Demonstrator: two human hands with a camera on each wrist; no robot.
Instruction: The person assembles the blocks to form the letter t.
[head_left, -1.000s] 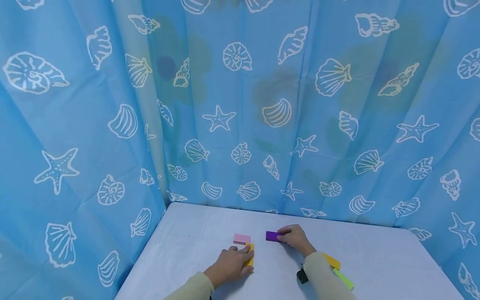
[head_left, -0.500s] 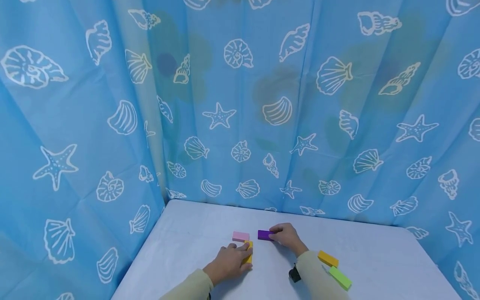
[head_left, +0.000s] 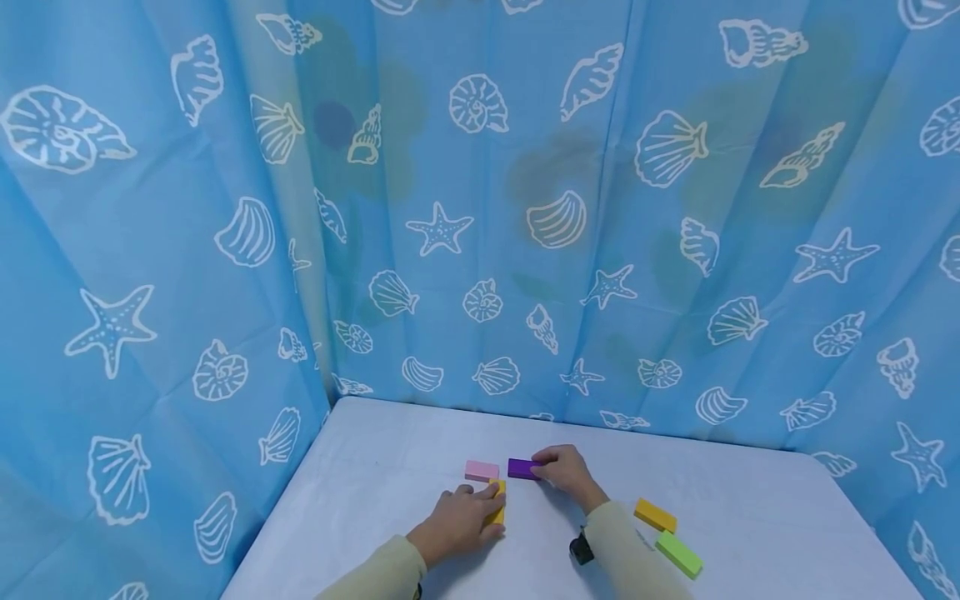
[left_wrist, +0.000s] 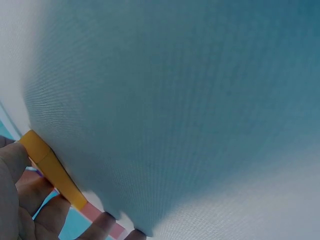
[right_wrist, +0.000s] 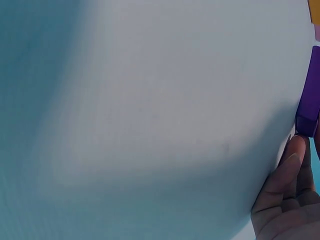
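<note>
My left hand [head_left: 459, 523] grips a yellow block [left_wrist: 57, 172] that lies lengthwise away from me on the white table, the thumb at its near end. A pink block [head_left: 482, 471] sits crosswise just beyond the yellow one's far end; whether the two touch I cannot tell. To the right, my right hand [head_left: 567, 473] pinches a purple block [head_left: 521, 468] by its right end. That block lies crosswise, roughly in line with the pink one, a small gap between them. In the right wrist view the thumb and fingers are at the purple block's end.
Right of my right forearm lie an orange-yellow block [head_left: 656, 515] and a lime green block [head_left: 679, 554]. A small black device [head_left: 581, 548] is at my right wrist. A blue shell-patterned curtain [head_left: 480, 250] stands behind and left of the white table [head_left: 397, 442].
My right hand has slid the purple block left, towards the pink and yellow blocks. The left hand keeps its grip on the yellow block. The orange-yellow and green blocks now show more fully.
</note>
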